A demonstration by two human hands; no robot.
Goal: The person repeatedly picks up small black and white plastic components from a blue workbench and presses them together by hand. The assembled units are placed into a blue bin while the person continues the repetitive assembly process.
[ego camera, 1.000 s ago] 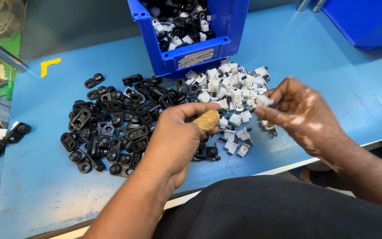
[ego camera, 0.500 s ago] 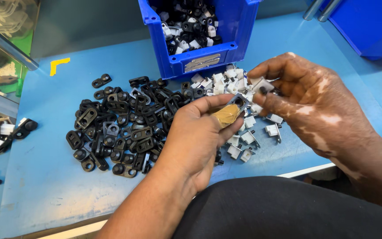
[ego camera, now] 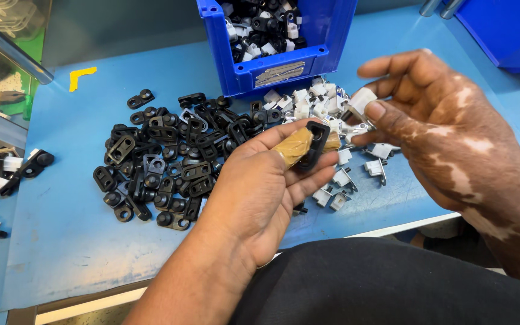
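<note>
We see a black plastic bracket (ego camera: 315, 143) just right of the frame's centre, pinched upright between the thumb and fingers of our left hand (ego camera: 266, 186); the thumb (ego camera: 293, 147) is wrapped in tan tape and presses against the part's side. Half a second ago that piece lay hidden behind the taped thumb, and now its oval opening faces us. To the right, our right hand (ego camera: 446, 132) grips a small white clip (ego camera: 361, 99) between thumb and forefinger, the remaining fingers spread loosely above it. The clip sits just up and to the right of the bracket, near it but not touching. In the earlier frame the two hands were closer together and partly overlapping; now a clear gap shows between them.

Below and between the hands lies a scatter of white clips (ego camera: 338, 180) with metal prongs, spreading up toward a denser white heap (ego camera: 305, 102) in front of the bin. Left of centre spreads the pile of black brackets (ego camera: 164, 162) on the blue work mat (ego camera: 67, 241). At the top centre stands a blue storage bin (ego camera: 278, 66) filled with mixed black and white parts. A second blue bin (ego camera: 507, 30) fills the upper right corner. A yellow corner mark (ego camera: 82, 75) sits on the mat at upper left, and a few assembled black-and-white parts (ego camera: 7, 171) lie at the left edge. Our dark trousers (ego camera: 392, 283) fill the bottom.
</note>
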